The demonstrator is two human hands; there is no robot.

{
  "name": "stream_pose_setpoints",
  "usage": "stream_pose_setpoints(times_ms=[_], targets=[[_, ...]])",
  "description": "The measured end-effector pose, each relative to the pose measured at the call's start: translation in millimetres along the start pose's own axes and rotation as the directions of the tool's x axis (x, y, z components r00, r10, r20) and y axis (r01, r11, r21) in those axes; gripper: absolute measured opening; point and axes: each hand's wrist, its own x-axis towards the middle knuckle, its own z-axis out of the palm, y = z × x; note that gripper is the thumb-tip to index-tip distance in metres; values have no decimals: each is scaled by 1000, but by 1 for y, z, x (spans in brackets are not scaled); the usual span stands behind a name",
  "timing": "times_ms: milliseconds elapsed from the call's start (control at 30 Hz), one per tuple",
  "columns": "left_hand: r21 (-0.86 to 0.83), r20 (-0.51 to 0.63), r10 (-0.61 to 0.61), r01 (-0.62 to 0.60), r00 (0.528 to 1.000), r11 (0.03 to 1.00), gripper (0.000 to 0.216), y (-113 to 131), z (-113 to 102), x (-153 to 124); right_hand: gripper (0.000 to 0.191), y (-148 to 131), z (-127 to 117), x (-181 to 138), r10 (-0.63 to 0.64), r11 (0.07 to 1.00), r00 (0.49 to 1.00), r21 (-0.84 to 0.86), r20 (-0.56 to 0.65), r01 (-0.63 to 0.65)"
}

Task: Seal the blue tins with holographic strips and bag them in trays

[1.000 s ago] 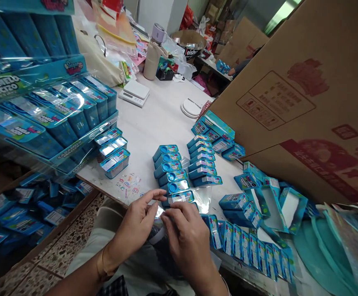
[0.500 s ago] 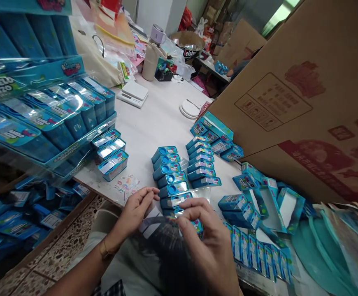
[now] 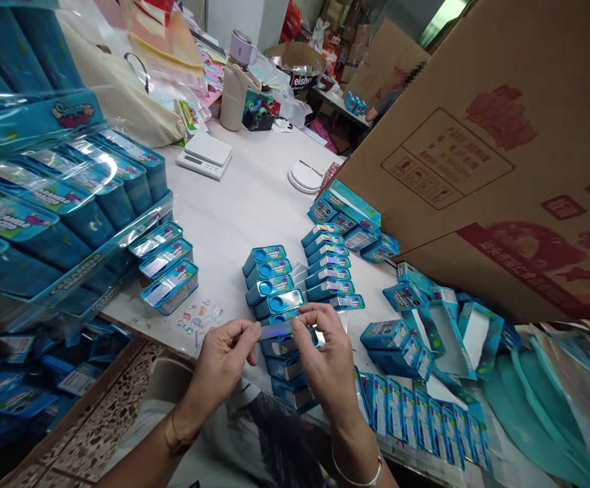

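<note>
"CARAMELO MACIZO" was printed on the lids of the blue tins (image 3: pixel 269 287) that stood in a row just beneath and beyond my grip. The same word, "CARAMELO", ran along the front edge of the plastic-wrapped display box (image 3: pixel 89 266), well to the left of my hands; the script logo higher up on it was too blurred for me to make out. Far beyond my fingers, a round carton (image 3: pixel 295 64) showed the letters "eishu" on a black band. Red print, too small to read, marked the big cardboard box (image 3: pixel 458 163) that leaned in from beyond and to the right of my grip.

A narrow, shiny, violet-tinted strip (image 3: pixel 276 330) lay stretched between my two hands, above the near part of the row; I cannot tell whether it touched a lid. My left hand (image 3: pixel 225 352) pinched one end, thumb closed against the fingers. My right hand (image 3: pixel 327 356) held the other end the same way, thumb and forefinger pressed together.

A second row of tins (image 3: pixel 328 266) stood just beyond my right hand, and three more tins (image 3: pixel 169 285) sat beyond my left, near a patch of small cartoon stickers (image 3: pixel 199 320). Farther past my left hand, a white scale (image 3: pixel 205 154) rested on the table (image 3: pixel 254 203) near a beige bottle (image 3: pixel 232 95).
</note>
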Motion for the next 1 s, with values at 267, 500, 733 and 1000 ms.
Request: stream_pose_setpoints(times_ms=[267, 500, 733, 1000], targets=[[52, -3, -32, 32, 999, 998, 39, -14, 7, 13, 16, 21, 10, 7, -36, 983, 999, -181, -20, 32], [-45, 47, -74, 77, 996, 996, 41, -33, 12, 20, 19, 27, 17, 7, 21, 991, 1000, -133, 0, -20], [-60, 97, -109, 115, 989, 992, 49, -48, 13, 30, 17, 40, 21, 13, 31, 998, 999, -60, -44, -34], [-50, -6, -55, 55, 998, 997, 46, -23, 8, 2, 26, 2, 5, -32, -243, 966, 968, -104, -65, 236]])
